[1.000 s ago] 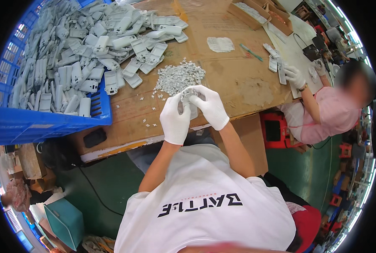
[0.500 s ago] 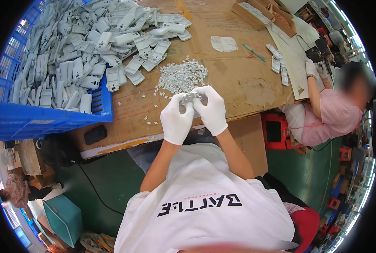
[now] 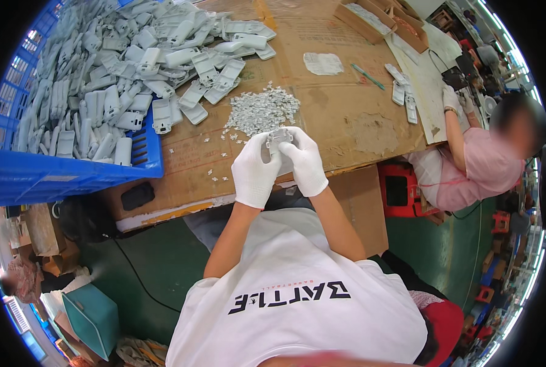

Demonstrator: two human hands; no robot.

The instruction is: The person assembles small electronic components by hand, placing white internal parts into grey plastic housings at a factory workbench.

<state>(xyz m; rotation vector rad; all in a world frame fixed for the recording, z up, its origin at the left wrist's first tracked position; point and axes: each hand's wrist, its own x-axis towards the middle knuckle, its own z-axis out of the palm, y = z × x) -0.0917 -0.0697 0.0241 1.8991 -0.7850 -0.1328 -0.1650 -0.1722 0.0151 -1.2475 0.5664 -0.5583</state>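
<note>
My left hand (image 3: 252, 174), in a white glove, grips one side of a small light-grey plastic housing (image 3: 279, 137) just over the near edge of the table. On its other side my right hand (image 3: 308, 164), gloved too, holds the same piece, with the right thumb on its face. The lower part of the piece is hidden behind fingers and thumbs. Right beyond both hands lies a heap of tiny whitish parts (image 3: 262, 109), a few strewn to its left. Similar long grey housings (image 3: 193, 93) lie between that heap and a blue crate.
The blue crate (image 3: 71, 177), piled with housings, stands at left. Farther off are a white paper (image 3: 323, 63), a green pen-like stick (image 3: 367, 76), several housings (image 3: 401, 92) and cardboard trays (image 3: 364, 21). A person in pink (image 3: 490, 153) sits at right. A black object (image 3: 138, 196) lies near left.
The housing has tilted up so more of its face shows, and my right thumb has shifted lower on it. Both hands still hold it in nearly the same spot.
</note>
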